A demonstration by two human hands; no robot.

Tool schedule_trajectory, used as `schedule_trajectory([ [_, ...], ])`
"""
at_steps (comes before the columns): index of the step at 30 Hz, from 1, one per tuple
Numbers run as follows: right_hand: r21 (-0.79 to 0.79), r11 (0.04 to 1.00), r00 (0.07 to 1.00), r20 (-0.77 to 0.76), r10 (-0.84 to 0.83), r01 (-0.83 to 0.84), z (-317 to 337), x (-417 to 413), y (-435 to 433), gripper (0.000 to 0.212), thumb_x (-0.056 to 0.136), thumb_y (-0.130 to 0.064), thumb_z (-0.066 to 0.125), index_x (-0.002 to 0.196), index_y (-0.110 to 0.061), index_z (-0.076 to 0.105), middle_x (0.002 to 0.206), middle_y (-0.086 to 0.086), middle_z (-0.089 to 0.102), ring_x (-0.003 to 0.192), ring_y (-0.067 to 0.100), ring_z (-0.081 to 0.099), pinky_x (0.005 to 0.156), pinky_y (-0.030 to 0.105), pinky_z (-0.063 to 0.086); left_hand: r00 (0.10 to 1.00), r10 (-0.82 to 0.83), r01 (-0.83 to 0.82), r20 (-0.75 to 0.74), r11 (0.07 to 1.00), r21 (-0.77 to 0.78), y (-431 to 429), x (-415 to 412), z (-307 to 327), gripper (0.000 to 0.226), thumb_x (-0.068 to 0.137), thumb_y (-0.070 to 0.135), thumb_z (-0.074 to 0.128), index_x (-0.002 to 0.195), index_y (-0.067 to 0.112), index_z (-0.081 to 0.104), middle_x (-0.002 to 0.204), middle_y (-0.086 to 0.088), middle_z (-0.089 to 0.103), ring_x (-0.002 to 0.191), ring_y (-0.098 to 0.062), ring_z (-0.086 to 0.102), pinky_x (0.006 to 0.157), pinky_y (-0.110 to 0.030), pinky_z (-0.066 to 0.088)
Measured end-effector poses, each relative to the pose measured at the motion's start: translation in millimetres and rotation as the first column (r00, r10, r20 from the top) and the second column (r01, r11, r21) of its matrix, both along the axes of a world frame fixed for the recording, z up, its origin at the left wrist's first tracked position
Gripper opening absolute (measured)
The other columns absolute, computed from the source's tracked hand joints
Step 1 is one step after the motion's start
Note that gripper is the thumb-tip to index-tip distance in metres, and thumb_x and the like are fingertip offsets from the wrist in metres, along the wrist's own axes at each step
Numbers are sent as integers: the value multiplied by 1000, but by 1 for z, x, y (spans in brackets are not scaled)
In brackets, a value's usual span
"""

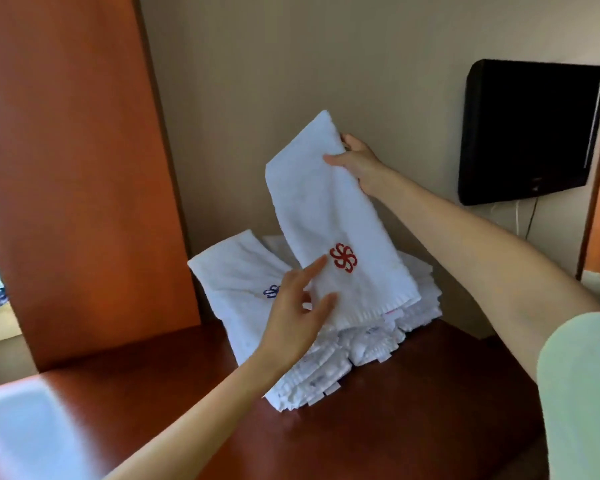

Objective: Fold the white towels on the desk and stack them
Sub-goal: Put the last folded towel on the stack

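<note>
Head view.

The right hand (pixel 355 164) grasps the held towel (pixel 326 209) at its upper right edge: the thumb lies on the front face and the fingers curl behind the cloth. This white towel hangs tilted in the air above the far part of the table (pixel 413 427), and its lower hem overlaps the towel pile (pixel 361 348) in the picture. A red emblem (pixel 343 258) marks the lower half of its front face.

The left hand (pixel 298 313) is released, with fingers extended and spread. The index fingertip touches the held towel just beside the red emblem, and the thumb rests against the cloth near the lower hem.

The towel pile lies on the table at the far edge, against the wall (pixel 291 64). Its layers are uneven, and small tags protrude along the near side. A folded towel (pixel 236 271) with a blue emblem (pixel 271 292) lies on the left side of the pile, partly hidden by the left hand.

A wooden panel (pixel 73 168) stands along the left edge of the table. A black television (pixel 527 133) hangs on the wall at the right. A pale sleeve (pixel 582 393) covers the right upper arm. At the near left corner lies a blurred white object (pixel 25 427), possibly another towel.
</note>
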State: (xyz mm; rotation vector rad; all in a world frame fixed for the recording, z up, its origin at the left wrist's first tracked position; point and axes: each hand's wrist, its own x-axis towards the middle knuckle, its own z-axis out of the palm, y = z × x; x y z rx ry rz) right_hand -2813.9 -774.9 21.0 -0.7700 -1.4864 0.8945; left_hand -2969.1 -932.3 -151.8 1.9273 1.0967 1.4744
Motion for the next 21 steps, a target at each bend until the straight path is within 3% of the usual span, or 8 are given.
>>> schedule_trajectory([
  [5,-4,999,997,54,-54,55,-14,7,63,52,89,5,60,139,-4,44,135,15,55,115,27,58,99,40,48,991,37,-38,-129,999,-9,64,10,-5,49,93,20,62,139,31,48,122,2,52,93,-15,61,90,-33,51],
  [8,0,999,995,86,-54,54,-29,-3,99,55,90,5,60,141,-5,43,137,14,54,121,28,56,104,40,45,955,147,-140,-256,989,47,96,7,-6,43,92,31,61,134,34,52,111,10,52,75,2,57,74,-6,43],
  [10,1,999,991,128,-45,46,-43,-9,122,58,90,3,60,144,-7,40,140,10,51,126,24,52,105,33,43,892,224,-188,-393,974,128,112,1,-3,38,90,40,59,128,34,56,100,10,52,77,-1,56,72,-11,39],
  [13,-22,1000,990,142,22,-19,-69,-21,154,62,90,4,59,147,-8,36,142,6,49,127,19,50,106,29,42,755,289,-228,-589,957,178,129,-9,-2,36,92,49,51,123,30,58,100,4,62,95,-15,59,83,-27,44],
  [17,-124,991,990,124,61,-45,-109,-39,186,65,89,6,59,147,-12,35,136,0,50,119,14,52,88,13,48,652,392,-277,-649,920,278,133,-12,-15,34,95,49,41,115,29,60,101,4,62,97,-17,57,86,-29,39],
  [19,-206,978,978,209,-1,45,-133,-46,198,64,90,3,60,147,-11,35,144,5,46,127,19,49,99,24,46,641,419,-306,-643,908,286,131,-11,-18,35,95,48,40,115,29,62,103,2,58,99,-19,54,85,-29,35],
  [20,-220,962,935,347,-79,163,-142,-50,204,63,91,-2,60,147,-10,34,147,9,43,130,24,46,105,33,43,654,403,-307,-640,915,262,129,-12,-17,35,95,48,41,117,30,62,105,2,57,102,-18,53,86,-29,35],
  [21,-184,928,821,542,-178,323,-149,-53,207,63,92,-8,58,148,-11,31,148,13,38,133,28,41,108,40,39,692,370,-298,-619,928,222,128,-14,-14,35,95,49,43,119,33,63,107,3,55,105,-17,52,88,-27,36],
])
